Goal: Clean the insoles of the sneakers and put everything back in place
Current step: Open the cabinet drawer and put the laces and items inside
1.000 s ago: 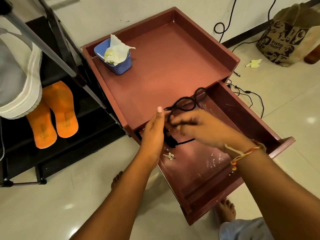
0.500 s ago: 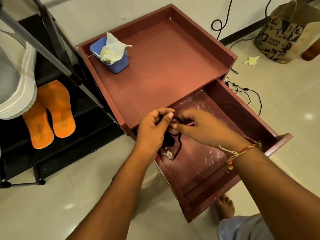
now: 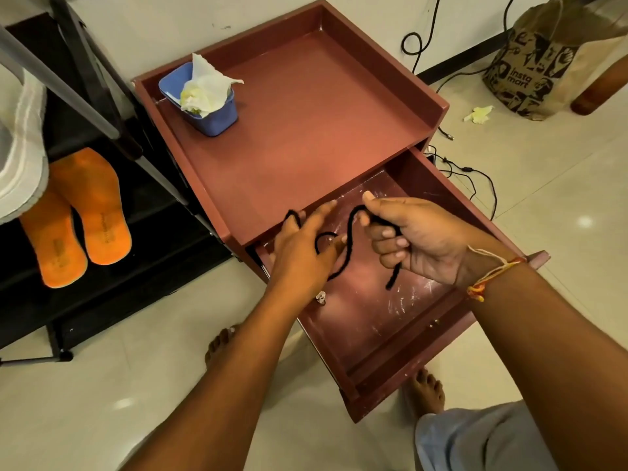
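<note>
Two orange insoles (image 3: 85,212) lie side by side on the black shoe rack's (image 3: 102,287) lower shelf at the left, below a white sneaker (image 3: 20,147). Over the open drawer (image 3: 390,341) of the reddish-brown cabinet, both hands work a black shoelace (image 3: 349,243). My right hand (image 3: 418,239) grips the lace in curled fingers, and one end hangs below the fist. My left hand (image 3: 302,253) has its fingers stretched out, with the lace looped over them.
A blue tub (image 3: 217,117) holding crumpled tissue stands at the cabinet top's back left. Small keys (image 3: 320,296) lie in the drawer by my left wrist. Black cables (image 3: 475,178), a tissue scrap (image 3: 479,114) and a paper bag (image 3: 543,62) are on the floor to the right.
The hands have drawn apart over the drawer. My left hand went from pinching the bunched lace to straight fingers, and my right hand now pulls the lace out to the right.
</note>
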The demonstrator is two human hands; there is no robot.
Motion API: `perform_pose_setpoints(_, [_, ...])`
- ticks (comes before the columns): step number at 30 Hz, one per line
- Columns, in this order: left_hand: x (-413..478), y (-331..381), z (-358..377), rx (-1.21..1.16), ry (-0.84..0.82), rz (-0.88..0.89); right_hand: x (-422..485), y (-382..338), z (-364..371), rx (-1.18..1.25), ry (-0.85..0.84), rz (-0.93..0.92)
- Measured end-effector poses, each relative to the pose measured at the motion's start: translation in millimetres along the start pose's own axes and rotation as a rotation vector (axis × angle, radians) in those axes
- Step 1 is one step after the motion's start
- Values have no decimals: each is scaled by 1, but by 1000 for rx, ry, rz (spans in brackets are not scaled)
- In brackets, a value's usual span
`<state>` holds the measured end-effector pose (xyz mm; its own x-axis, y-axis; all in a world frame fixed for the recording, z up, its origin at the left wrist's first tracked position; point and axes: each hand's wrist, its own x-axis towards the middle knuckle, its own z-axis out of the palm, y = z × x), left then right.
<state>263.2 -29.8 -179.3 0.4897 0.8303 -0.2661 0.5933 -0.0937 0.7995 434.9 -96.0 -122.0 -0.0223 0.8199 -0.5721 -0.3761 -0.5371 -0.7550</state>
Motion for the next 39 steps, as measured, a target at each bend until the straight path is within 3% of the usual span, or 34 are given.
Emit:
perform_pose_setpoints(3, [-4, 7, 2, 9, -104, 90, 2, 6, -1, -134, 38, 54])
perform_pose_setpoints(7, [-5, 11, 4, -257, -234, 90, 4, 10, 1, -229, 98, 73])
perform_pose_setpoints(11, [-6, 15, 3, -380, -146, 102, -1, 3, -8, -177, 112, 90])
perform_pose_setpoints(15, [1, 15, 4, -592, 68, -24, -13, 0, -20, -94, -75, 191])
perform_pose_setpoints(19, [9, 13, 8, -658, 218, -166, -19, -2, -27, 186, -249, 215])
perform_pose_setpoints(21, [10, 11, 13, -652, 212, -202, -16, -4, -34, 332, -364, 201])
perform_pose_setpoints(26, [9, 12, 20, -586, 167, -191, -17, -10, -27, 531, -468, 175])
perform_pose_setpoints(28, [7, 11, 19, -538, 121, -166, -13, -27, -24, 673, -595, 85])
perform_pose_setpoints(29, [5, 11, 19, -497, 70, -137, -15, -27, -26, 709, -545, 25])
perform_pose_setpoints(30, [2, 12, 20, -451, -1, -102, -12, -7, -45, 720, -442, 98])
perform_pose_setpoints(31, [-1, 13, 22, -404, -82, -64, -7, 32, -67, 639, -386, 172])
perform_pose_setpoints(32, [-3, 15, 25, -348, -163, -26, -8, 96, -93, 705, -278, 249])
perform_pose_setpoints(33, [-6, 16, 29, -278, -237, 18, -5, 158, -108, 641, -83, 298])
perform_pose_setpoints(34, [-10, 18, 33, -207, -304, 66, 4, 200, -123, 539, 85, 268])
perform_pose_setpoints(35, [-13, 19, 36, -148, -359, 114, 10, 203, -128, 445, 103, 160])
perform_pose_setpoints(37, [-17, 20, 40, -86, -410, 188, 4, 96, -109, 339, 134, -152])
perform_pose_setpoints(38, [-17, 21, 39, -93, -411, 203, 3, 15, -86, 276, 243, -239])
perform_pose_setpoints(39, [-18, 22, 37, -127, -405, 209, -2, -1, -59, 220, 320, -389])
